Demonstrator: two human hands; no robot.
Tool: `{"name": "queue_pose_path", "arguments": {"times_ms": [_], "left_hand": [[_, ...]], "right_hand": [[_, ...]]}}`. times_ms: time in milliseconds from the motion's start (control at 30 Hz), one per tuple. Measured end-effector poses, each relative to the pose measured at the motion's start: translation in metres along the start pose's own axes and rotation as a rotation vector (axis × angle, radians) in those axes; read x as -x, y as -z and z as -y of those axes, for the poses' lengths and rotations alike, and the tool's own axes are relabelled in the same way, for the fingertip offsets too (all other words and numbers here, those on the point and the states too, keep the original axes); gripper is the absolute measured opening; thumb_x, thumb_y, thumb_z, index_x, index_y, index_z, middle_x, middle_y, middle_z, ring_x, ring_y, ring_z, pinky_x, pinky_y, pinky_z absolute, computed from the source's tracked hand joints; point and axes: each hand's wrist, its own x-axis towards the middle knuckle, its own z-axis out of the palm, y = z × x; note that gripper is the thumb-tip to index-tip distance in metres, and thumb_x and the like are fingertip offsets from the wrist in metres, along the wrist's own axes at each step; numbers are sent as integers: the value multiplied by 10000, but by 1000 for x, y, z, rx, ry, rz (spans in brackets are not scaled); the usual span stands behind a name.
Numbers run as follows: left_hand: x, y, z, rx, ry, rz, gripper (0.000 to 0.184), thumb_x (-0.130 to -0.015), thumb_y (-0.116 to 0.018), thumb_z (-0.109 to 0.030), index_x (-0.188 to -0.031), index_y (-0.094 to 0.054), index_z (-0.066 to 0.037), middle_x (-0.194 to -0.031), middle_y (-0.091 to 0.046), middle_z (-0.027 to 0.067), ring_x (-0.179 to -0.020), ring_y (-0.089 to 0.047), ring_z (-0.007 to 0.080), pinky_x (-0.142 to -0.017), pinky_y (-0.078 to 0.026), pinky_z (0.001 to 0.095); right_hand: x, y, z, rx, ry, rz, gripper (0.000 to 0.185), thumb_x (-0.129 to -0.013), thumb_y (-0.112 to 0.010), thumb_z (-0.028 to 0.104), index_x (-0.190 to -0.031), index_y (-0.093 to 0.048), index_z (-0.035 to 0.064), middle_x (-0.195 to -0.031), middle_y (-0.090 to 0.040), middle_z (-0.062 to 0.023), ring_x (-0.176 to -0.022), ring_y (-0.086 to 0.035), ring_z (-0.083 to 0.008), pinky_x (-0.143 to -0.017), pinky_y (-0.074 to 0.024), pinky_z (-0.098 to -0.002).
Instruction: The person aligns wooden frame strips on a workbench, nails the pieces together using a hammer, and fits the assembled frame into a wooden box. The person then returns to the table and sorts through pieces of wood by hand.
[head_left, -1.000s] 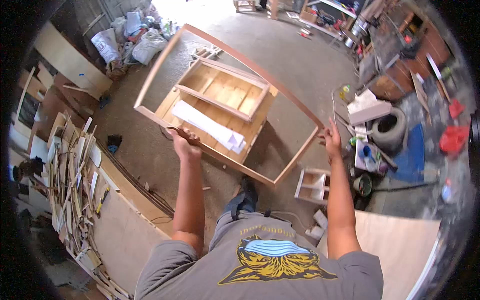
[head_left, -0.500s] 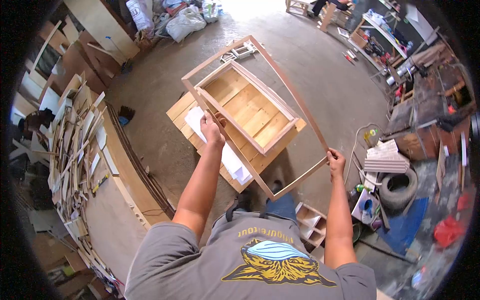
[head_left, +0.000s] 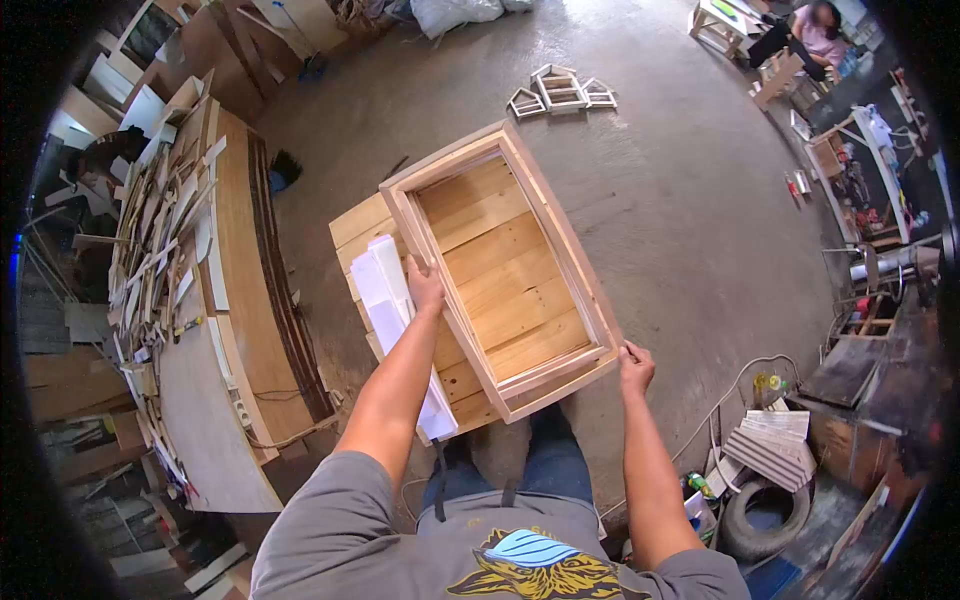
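My left hand (head_left: pixel 426 286) grips the left long side of a slim rectangular wooden frame (head_left: pixel 583 262). My right hand (head_left: pixel 637 368) pinches the same frame at its near right corner. Just beneath it, a second, pale wooden frame (head_left: pixel 548 372) rests on a low plank-topped table (head_left: pixel 357 222). The two outlines nearly line up, but I cannot tell whether they touch. Beside my left hand, white paper-like sheets or strips (head_left: pixel 378 283) lie along the table's left part.
A bench (head_left: pixel 240 240) heaped with wood offcuts (head_left: pixel 165 265) runs along the left. Small white house-shaped frames (head_left: pixel 560 90) lie on the floor ahead. At right are a tire (head_left: pixel 765 525), a cable (head_left: pixel 715 410) and cluttered shelves. Another person (head_left: pixel 815 38) sits at far right.
The held frame has come down and turned from a tilted, raised position to roughly level above the pale frame. Both hands kept hold of it. My view has also shifted.
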Motion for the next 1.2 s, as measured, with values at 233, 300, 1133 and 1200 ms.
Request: {"name": "queue_pose_path", "arguments": {"times_ms": [233, 300, 1133, 1200], "left_hand": [[-20, -30, 50, -113, 89, 69, 751, -980, -692, -340, -1576, -380, -6, -1428, -599, 261, -1313, -598, 370, -1107, -456, 405], [-29, -35, 66, -146, 101, 81, 756, -983, -689, -350, -1587, -370, -26, -1461, -579, 253, -1346, -576, 372, -1118, -449, 403], [-35, -37, 35, -239, 249, 162, 848, -997, -656, -333, -1670, -169, -163, -1511, -512, 289, -1378, -524, 438, -1153, -423, 450], [-26, -38, 29, -215, 312, 125, 876, -997, -652, -380, -1662, -164, -88, -1520, -496, 302, -1397, -504, 441, -1165, -408, 447]], "right_hand": [[-34, -25, -20, 55, -69, 124, 247, -866, -786, 96, -1111, -809, 70, -1031, -726, -102, -957, -686, -222, -859, -536, -341], [-36, -31, -19, 34, -85, 135, 243, -862, -792, 106, -1101, -809, 66, -1031, -727, -115, -968, -692, -239, -877, -538, -347], [-22, -40, -13, 164, -109, 210, 327, -897, -778, 201, -1194, -777, 65, -1047, -733, -147, -935, -707, -270, -850, -552, -375], [-18, -41, -11, 192, -105, 212, 341, -902, -778, 216, -1207, -769, 64, -1033, -742, -139, -907, -709, -252, -832, -552, -367]]}}
